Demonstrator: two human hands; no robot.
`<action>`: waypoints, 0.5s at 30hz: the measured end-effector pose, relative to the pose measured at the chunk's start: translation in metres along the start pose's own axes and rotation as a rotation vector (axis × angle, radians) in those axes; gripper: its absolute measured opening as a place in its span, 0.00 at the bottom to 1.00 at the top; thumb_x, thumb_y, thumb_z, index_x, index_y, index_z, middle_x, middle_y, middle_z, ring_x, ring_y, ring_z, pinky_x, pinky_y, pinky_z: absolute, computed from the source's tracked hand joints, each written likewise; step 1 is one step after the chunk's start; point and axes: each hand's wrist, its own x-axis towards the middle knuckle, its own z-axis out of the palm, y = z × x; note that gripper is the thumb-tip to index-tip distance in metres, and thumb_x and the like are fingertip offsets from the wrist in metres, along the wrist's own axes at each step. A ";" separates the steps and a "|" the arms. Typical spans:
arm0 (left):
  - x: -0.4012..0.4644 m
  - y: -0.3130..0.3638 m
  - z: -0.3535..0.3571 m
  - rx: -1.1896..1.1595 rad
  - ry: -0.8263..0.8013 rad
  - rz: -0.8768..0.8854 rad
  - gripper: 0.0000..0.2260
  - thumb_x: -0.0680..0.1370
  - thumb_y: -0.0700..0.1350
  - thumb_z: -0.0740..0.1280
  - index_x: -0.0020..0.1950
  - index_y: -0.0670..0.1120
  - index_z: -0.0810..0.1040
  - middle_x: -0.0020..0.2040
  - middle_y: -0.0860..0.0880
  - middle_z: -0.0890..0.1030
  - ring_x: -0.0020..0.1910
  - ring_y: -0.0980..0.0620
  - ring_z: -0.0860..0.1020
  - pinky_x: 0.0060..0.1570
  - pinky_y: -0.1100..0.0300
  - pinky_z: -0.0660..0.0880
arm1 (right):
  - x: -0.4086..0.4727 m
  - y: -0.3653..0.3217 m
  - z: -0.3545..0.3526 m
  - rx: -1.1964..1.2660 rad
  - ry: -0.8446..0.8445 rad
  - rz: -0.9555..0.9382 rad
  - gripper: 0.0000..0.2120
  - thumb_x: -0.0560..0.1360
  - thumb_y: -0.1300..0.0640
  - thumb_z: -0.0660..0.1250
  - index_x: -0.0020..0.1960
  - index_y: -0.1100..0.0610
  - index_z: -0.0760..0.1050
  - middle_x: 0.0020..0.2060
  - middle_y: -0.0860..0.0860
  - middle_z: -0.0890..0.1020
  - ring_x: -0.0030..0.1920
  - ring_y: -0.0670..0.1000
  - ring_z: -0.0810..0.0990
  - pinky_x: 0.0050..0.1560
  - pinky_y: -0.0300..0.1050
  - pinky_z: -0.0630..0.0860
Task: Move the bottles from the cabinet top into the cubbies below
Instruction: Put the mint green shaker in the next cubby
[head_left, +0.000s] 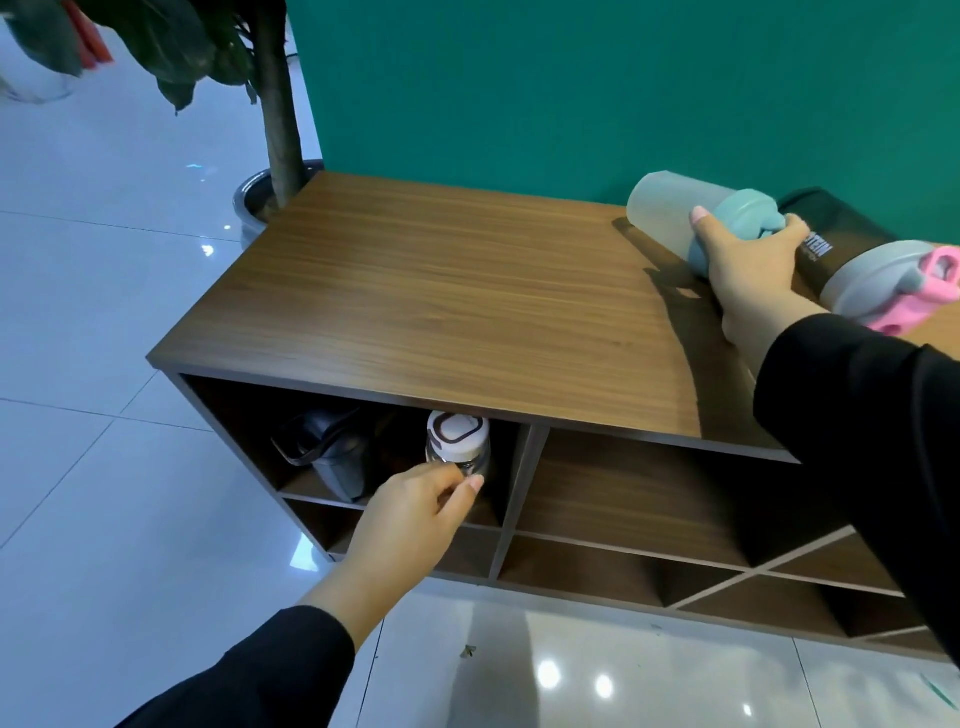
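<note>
A clear bottle with a white lid (458, 441) stands upright in the upper left cubby of the wooden cabinet (441, 301). My left hand (415, 512) wraps its fingers around the bottle's lower body. Beside it, deeper left in the same cubby, sits a dark grey bottle (332, 452). On the cabinet top at the right, a frosted bottle with a teal lid (670, 213) lies on its side, gripped at the lid by my right hand (753, 270). Behind it lies a black bottle with a grey and pink lid (857, 260).
A teal wall (571, 93) backs the cabinet. A potted tree (278, 130) stands at the cabinet's far left corner. More open cubbies (649, 499) lie to the right, some with diagonal dividers. Glossy white floor tiles (104, 467) surround the cabinet.
</note>
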 end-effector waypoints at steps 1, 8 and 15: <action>0.000 0.001 0.000 0.009 -0.010 0.005 0.21 0.81 0.51 0.64 0.30 0.60 0.62 0.28 0.54 0.68 0.28 0.57 0.68 0.31 0.67 0.61 | -0.001 0.000 0.001 0.002 0.008 -0.011 0.47 0.63 0.35 0.74 0.74 0.51 0.58 0.63 0.52 0.73 0.62 0.53 0.75 0.62 0.48 0.71; 0.001 0.007 -0.005 -0.019 0.023 0.023 0.16 0.81 0.52 0.62 0.33 0.60 0.67 0.30 0.55 0.70 0.29 0.57 0.71 0.32 0.69 0.64 | -0.060 -0.015 -0.016 0.108 -0.023 -0.295 0.42 0.66 0.42 0.76 0.73 0.51 0.60 0.66 0.52 0.72 0.62 0.47 0.77 0.65 0.45 0.75; -0.017 0.043 -0.032 -0.237 0.359 0.286 0.13 0.80 0.50 0.63 0.35 0.55 0.70 0.33 0.56 0.70 0.32 0.60 0.70 0.36 0.72 0.66 | -0.201 -0.028 -0.103 0.073 -0.191 -0.573 0.38 0.65 0.52 0.79 0.68 0.50 0.63 0.65 0.49 0.71 0.62 0.46 0.75 0.57 0.34 0.74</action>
